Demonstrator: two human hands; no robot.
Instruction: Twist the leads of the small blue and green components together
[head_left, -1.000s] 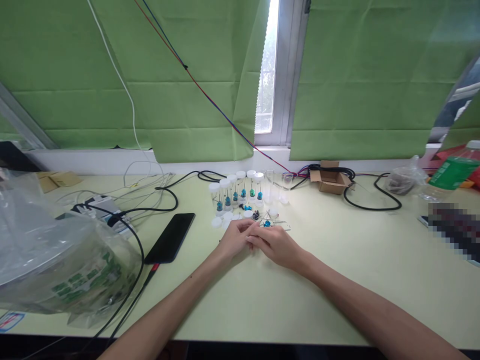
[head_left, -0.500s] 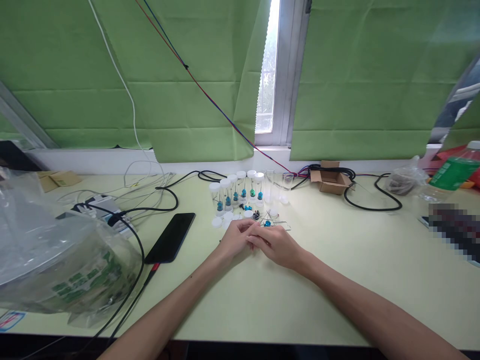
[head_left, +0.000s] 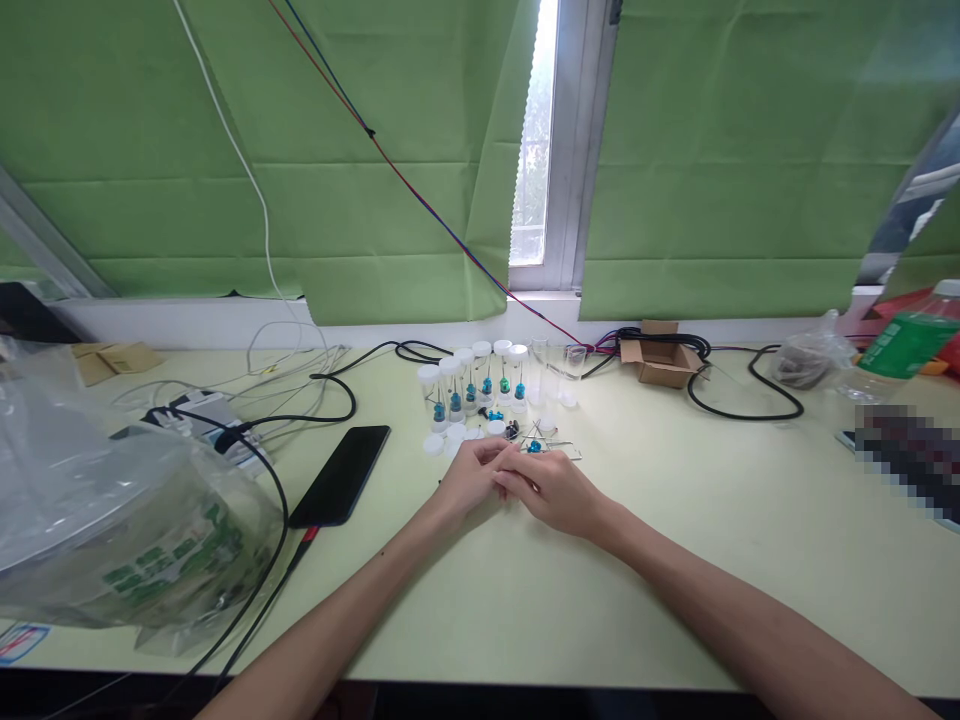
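Observation:
My left hand [head_left: 469, 478] and my right hand [head_left: 551, 488] rest on the pale green table [head_left: 675, 520], fingertips meeting in a pinch at the middle. What they pinch is too small to make out. Just beyond the fingers lie small blue parts with thin metal pins [head_left: 534, 446] and several loose white caps [head_left: 450, 440]. Behind those stands a row of clear vials with white caps [head_left: 472, 385], each holding a blue or green part. A few uncapped clear vials [head_left: 559, 370] stand at the row's right end.
A black phone [head_left: 341, 474] lies left of my hands, with black cables [head_left: 262, 470] running past it. A big clear plastic bag [head_left: 97, 510] fills the left side. An open cardboard box [head_left: 660, 358], a coiled cable [head_left: 742, 395] and a green-labelled bottle [head_left: 904, 345] sit at back right.

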